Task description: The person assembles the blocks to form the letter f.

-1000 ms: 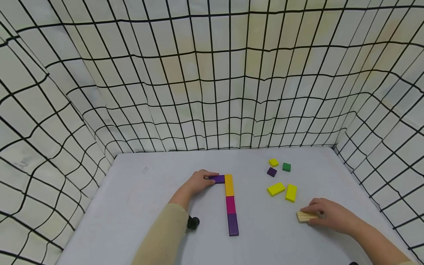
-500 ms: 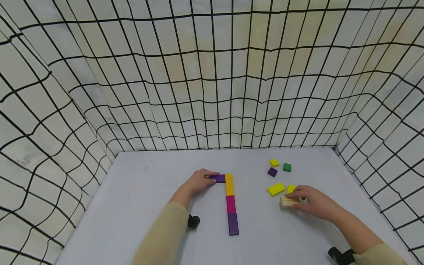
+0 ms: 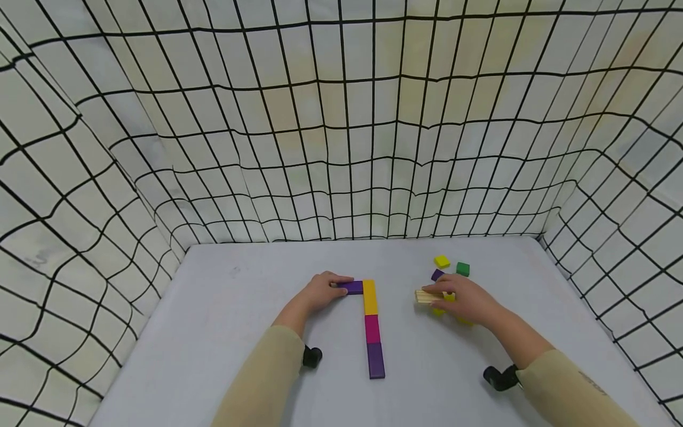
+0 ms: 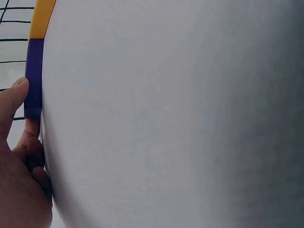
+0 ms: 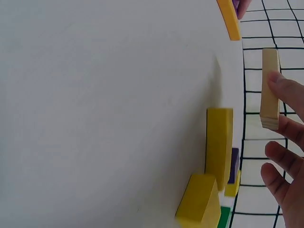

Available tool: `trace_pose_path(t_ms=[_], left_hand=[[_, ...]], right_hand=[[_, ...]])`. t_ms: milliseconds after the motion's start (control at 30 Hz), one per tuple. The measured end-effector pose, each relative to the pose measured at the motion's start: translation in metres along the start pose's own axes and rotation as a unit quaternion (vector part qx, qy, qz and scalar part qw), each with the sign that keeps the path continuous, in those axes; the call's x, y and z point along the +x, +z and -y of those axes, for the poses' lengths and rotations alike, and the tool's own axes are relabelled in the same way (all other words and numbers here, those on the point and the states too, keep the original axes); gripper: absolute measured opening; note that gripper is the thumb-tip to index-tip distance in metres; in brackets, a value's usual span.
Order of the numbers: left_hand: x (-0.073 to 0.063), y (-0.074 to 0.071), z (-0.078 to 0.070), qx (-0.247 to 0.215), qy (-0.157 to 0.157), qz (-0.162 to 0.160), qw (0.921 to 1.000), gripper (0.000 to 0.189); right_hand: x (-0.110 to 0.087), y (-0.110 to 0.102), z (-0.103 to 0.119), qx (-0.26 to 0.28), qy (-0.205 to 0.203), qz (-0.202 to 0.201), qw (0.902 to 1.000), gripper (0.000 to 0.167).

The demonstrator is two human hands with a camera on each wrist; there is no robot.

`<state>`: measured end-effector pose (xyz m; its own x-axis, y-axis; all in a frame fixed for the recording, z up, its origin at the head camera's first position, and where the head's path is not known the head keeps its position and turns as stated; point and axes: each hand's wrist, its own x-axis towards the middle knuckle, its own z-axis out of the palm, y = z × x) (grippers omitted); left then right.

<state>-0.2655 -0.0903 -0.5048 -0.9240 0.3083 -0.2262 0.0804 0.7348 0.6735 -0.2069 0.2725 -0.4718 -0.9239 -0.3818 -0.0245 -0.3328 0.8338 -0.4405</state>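
Note:
My left hand (image 3: 320,292) pinches a purple block (image 3: 352,287) between thumb and fingers. That block's right end meets the top of an upright row: an orange block (image 3: 370,298), a magenta block (image 3: 372,329) and a second purple block (image 3: 376,360). In the right wrist view, a plain wooden block (image 5: 270,88) is held above the table, gripped by my right hand (image 3: 465,298) with thumb and fingers. Below that hand, two yellow blocks (image 5: 219,147) lie on the table, partly hidden in the head view.
At the back right lie a small yellow block (image 3: 441,261), a green block (image 3: 462,269) and a dark purple block (image 3: 437,274). A white table (image 3: 240,356) carries everything. Black netting (image 3: 341,127) over pale walls surrounds its back and sides.
My right hand has carried the wooden block leftward and away from me, over the yellow blocks toward the row. The left hand stays on its purple block.

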Motion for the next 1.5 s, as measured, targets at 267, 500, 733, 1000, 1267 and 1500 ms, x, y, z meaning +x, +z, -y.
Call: trace_pose_path(t_ms=[267,500,733,1000,1267,1500], left_hand=[[-0.003,0.0,-0.001,-0.001,0.007,-0.002,1.0,0.034],[0.0,-0.001,0.0,0.002,0.008,-0.006,1.0,0.033],[0.0,0.0,0.0,0.004,0.007,-0.004,1.0,0.034],[0.0,-0.001,0.0,0.007,0.003,-0.003,1.0,0.034],[0.0,0.0,-0.001,0.007,-0.002,-0.005,1.0,0.034],[0.003,0.001,0.001,0.009,-0.009,-0.004,0.9999,0.034]], right_hand=[[0.036,0.014,0.014,0.001,0.01,0.014,0.9999,0.038],[0.063,0.026,0.028,-0.029,0.017,0.02,0.9992,0.038],[0.081,0.036,0.044,-0.041,0.011,0.027,0.9988,0.037],[0.094,0.043,0.051,-0.063,0.008,0.042,0.9971,0.038],[0.094,0.046,0.053,-0.032,0.038,0.06,0.997,0.039],[0.094,0.048,0.054,-0.019,0.056,0.058,0.9966,0.04]])
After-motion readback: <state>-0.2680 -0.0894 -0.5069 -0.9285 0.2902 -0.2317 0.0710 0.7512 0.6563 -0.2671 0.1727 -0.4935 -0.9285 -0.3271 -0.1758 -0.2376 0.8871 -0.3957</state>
